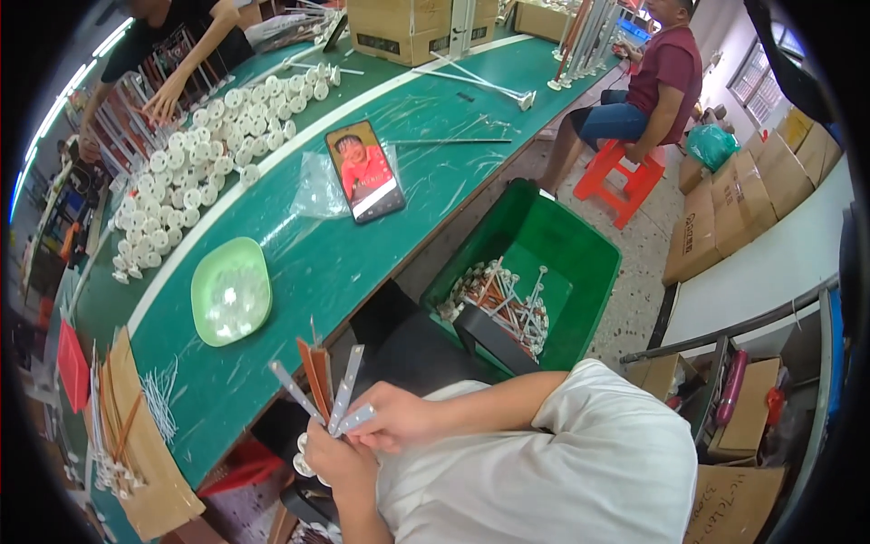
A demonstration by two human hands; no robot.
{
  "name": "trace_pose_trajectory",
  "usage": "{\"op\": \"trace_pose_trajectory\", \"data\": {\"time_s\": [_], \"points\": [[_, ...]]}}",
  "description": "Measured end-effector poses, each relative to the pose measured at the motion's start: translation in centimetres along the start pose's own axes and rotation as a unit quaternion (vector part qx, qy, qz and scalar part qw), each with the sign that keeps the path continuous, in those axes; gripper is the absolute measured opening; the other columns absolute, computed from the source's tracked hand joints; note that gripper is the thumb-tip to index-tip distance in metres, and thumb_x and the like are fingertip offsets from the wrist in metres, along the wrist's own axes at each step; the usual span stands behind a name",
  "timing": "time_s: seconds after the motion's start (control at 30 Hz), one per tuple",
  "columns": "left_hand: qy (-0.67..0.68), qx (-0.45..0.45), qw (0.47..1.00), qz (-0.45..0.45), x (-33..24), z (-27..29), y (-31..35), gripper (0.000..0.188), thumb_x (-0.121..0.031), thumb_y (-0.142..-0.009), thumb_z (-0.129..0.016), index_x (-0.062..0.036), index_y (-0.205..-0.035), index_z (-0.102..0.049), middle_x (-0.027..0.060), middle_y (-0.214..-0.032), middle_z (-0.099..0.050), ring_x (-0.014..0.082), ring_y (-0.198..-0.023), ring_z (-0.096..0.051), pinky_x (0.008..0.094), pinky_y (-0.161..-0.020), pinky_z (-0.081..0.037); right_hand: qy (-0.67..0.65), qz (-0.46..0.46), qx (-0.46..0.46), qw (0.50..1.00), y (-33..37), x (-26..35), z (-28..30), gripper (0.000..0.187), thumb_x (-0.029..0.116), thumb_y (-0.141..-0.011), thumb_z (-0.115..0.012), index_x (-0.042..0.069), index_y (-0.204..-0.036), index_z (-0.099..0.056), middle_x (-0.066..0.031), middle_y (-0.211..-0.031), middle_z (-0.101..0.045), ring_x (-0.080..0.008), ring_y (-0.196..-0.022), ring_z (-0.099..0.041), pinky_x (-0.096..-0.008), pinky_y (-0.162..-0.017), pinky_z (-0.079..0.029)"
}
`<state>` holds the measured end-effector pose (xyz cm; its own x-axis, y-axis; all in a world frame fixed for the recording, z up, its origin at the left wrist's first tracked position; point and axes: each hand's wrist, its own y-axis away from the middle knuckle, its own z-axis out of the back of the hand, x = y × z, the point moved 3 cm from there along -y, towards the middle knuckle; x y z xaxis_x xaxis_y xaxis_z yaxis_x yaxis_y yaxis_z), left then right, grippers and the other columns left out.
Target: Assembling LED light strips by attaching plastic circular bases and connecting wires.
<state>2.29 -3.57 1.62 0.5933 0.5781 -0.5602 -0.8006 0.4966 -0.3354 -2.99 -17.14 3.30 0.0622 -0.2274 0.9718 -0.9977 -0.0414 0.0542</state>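
My left hand [343, 460] is closed round a small bundle of rods: flat white strips with small dots [345, 388] and orange-brown strips [315, 374]. They fan upward from the fist. White round end caps [303, 456] stick out below it. My right hand [396, 417] is beside the left, its fingers pinched on the end of one white dotted strip [357, 418], which tilts to the right. Both hands are above my lap, near the table edge.
A green table [299, 245] holds a pale green dish [232, 332], a phone [379, 207] and many white-capped rods [195, 177]. A green bin [580, 281] with similar rods stands right. Cardboard [159, 471] lies at left. One person works across the table; another sits on a red stool [616, 181].
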Motion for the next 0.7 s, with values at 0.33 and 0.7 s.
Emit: {"op": "trace_pose_trajectory", "data": {"time_s": [0.33, 0.7], "points": [[-0.013, 0.016, 0.999, 0.029, -0.3, 0.4, -0.4, 0.029, 0.000, -0.077, -0.053, 0.0048, -0.106, -0.046, 0.0265, -0.074, -0.057, 0.0491, -0.070, -0.058, 0.0524, -0.059, -0.043, 0.448, 0.446, -0.078, 0.771, -0.4, 1.7, 1.0, 0.023, 0.009, -0.077, -0.067, -0.003, -0.095, -0.062, -0.0137, -0.092, -0.064, -0.0252, -0.073, -0.065, -0.0325, -0.056, -0.054], [0.032, 0.042, 0.998, -0.028, -0.6, 0.6, 0.1, 0.040, -0.008, -0.072, -0.064, 0.0068, -0.106, -0.047, 0.0240, -0.069, -0.059, 0.0454, -0.065, -0.060, 0.0494, -0.055, -0.046, -0.109, -0.089, 0.076, 0.987, -0.4, -2.9, -0.1, 0.021, 0.020, -0.094, -0.060, 0.000, -0.092, -0.066, -0.0042, -0.078, -0.064, -0.0073, -0.060, -0.058, -0.0225, -0.051, -0.044]]}}
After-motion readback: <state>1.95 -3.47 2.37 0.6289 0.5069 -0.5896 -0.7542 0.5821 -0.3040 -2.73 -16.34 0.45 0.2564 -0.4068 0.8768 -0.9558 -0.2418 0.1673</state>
